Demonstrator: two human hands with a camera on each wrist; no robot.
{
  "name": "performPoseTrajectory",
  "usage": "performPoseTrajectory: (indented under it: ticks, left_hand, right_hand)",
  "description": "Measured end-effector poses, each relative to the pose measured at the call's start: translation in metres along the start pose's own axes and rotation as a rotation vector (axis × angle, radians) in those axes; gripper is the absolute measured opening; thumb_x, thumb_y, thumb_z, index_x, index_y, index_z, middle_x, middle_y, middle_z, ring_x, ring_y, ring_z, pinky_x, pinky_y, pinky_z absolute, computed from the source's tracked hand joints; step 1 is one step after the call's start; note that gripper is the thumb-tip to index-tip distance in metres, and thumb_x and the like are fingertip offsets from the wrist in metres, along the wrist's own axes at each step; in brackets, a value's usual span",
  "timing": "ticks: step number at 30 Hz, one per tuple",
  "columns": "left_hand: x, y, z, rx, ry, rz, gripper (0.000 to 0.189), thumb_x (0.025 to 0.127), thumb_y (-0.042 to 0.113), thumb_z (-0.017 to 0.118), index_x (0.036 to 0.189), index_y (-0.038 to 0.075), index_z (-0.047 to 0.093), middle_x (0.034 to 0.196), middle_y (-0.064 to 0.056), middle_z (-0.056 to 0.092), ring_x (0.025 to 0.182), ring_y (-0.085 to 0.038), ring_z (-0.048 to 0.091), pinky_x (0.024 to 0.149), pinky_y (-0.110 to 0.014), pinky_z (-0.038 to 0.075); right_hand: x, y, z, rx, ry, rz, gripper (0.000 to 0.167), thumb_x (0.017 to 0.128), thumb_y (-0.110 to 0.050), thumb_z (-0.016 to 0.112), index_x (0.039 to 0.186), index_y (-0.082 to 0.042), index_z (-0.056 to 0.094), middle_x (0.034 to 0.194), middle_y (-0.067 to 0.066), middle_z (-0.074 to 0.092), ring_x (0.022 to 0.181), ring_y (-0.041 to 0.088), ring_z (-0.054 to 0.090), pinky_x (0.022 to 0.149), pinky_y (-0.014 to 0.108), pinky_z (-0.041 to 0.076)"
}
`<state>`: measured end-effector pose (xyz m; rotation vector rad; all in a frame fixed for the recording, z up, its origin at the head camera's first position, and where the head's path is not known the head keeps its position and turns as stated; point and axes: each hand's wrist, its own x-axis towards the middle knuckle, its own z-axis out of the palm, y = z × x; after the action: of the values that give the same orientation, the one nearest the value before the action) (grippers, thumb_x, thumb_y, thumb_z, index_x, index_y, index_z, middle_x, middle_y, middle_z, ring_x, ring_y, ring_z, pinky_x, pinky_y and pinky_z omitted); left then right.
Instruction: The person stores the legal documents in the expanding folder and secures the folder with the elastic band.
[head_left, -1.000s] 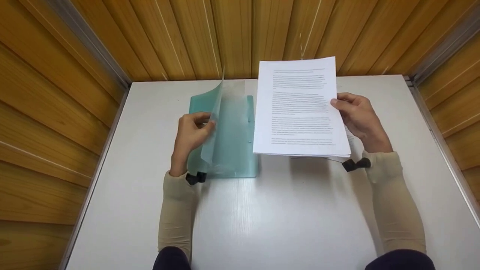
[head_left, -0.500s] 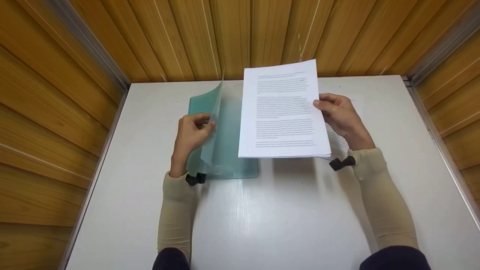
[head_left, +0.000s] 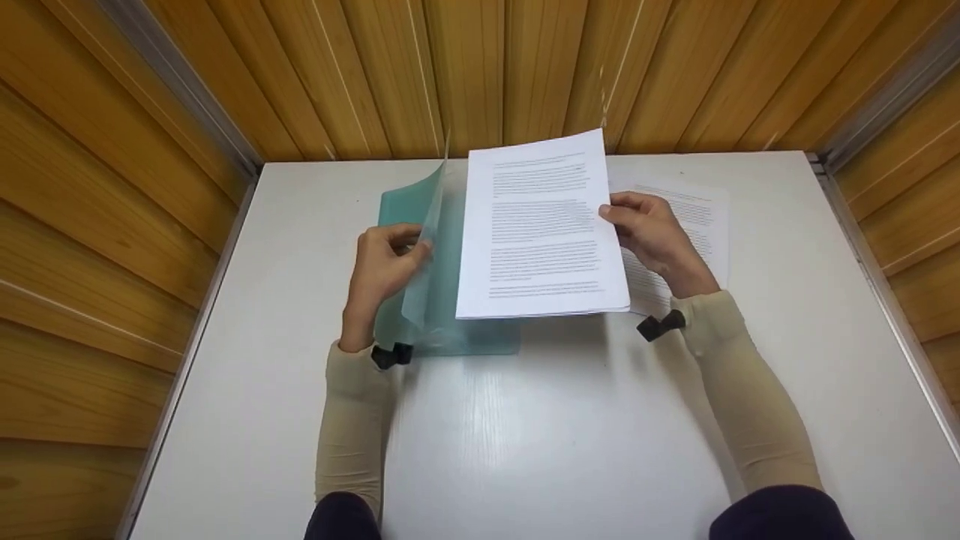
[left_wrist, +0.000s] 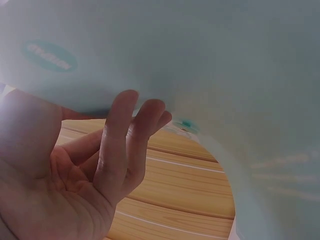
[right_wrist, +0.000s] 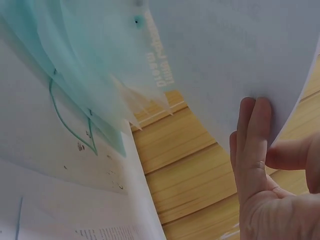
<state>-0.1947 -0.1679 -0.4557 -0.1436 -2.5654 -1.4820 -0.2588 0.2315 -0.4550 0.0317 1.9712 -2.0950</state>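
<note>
Pinching the right edge of a printed paper stack [head_left: 536, 236] between thumb and fingers with the right-hand grip [head_left: 652, 232]; seen from beneath in the right wrist view, with fingertips against the underside and part of the thumb cut off by the frame. Pinching, with the left-hand grip [head_left: 384, 262], the raised translucent cover [head_left: 420, 292] of a teal folder [head_left: 484, 343]; partly lost behind the plastic at the fingertips. Held tilted over the right part of the folder, hiding much of it from the head camera; hard to say whether touching it anywhere. Printed in lines too small to read.

Marked, in the left wrist view, with an oval logo [left_wrist: 49, 56] too blurred to read; lettered too on the teal plastic in the right wrist view, with pale lettering [right_wrist: 161, 55] running sideways, partly legible.

Lying flat on the white counter [head_left: 465, 450], to the right: loose sheets [head_left: 709, 232], partly covered by the stack and right hand. Farther out, beige sleeves [head_left: 349, 427], cut off below by dark cuffs [head_left: 341, 519]; beyond, wood-grain panels [head_left: 540, 75], cropped by the frame.
</note>
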Motion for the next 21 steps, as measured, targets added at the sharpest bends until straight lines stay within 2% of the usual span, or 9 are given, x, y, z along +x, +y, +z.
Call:
performPoseTrajectory:
  ticks: [6,21]
  left_hand:
    - [0.001,0.000,0.002,-0.003,0.013,0.000,0.025,0.094,0.009,0.074,0.116,-0.001,0.081,0.107,-0.016,0.081,0.091,-0.028,0.078,0.081,-0.046,0.063]
    - [0.001,0.002,0.003,0.002,0.009,-0.048,0.028,0.095,0.011,0.074,0.120,0.000,0.080,0.111,-0.015,0.081,0.093,-0.028,0.078,0.085,-0.048,0.063]
  right_hand:
    - [0.004,0.004,0.008,-0.001,-0.022,0.012,0.044,0.103,-0.014,0.070,0.141,0.006,0.061,0.117,0.009,0.077,0.097,0.020,0.078,0.079,0.029,0.062]
    - [0.015,0.013,0.030,-0.016,-0.003,0.030,0.040,0.104,-0.012,0.068,0.139,0.006,0.062,0.112,0.010,0.076,0.092,0.019,0.077,0.076,0.029,0.062]
